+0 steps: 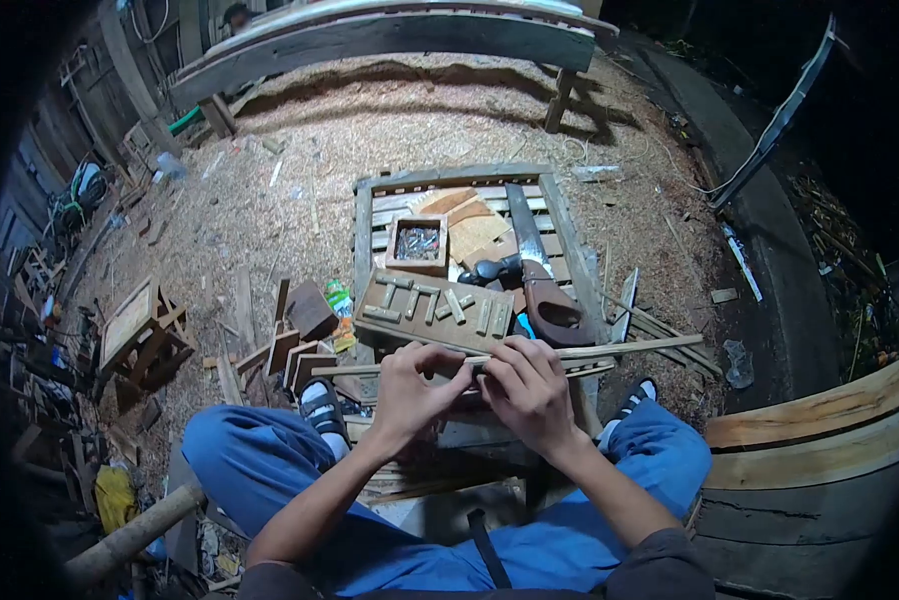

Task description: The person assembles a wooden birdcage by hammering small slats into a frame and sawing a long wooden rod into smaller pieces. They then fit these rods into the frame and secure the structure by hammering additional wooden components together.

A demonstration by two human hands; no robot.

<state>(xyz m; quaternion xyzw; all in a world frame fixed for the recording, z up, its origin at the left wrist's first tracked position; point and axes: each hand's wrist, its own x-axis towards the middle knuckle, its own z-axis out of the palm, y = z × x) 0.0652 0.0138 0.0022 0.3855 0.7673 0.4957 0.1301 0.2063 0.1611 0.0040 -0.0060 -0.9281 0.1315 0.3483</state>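
Observation:
A long thin wooden strip runs crosswise in front of my body. My left hand has its fingers and thumb closed on the strip left of its middle. Close beside it, my right hand pinches the same strip, the two thumbs nearly meeting. Just beyond the hands lies a wooden block with several short wood pieces on top. Behind that block stands a square wooden box holding small metal items. A handsaw and a hammer rest to the right of the box.
A slatted wooden frame table carries the tools. Left of it are wood offcuts and a small wooden stool. A long bench spans the back. Planks lie at the right; shavings cover the ground.

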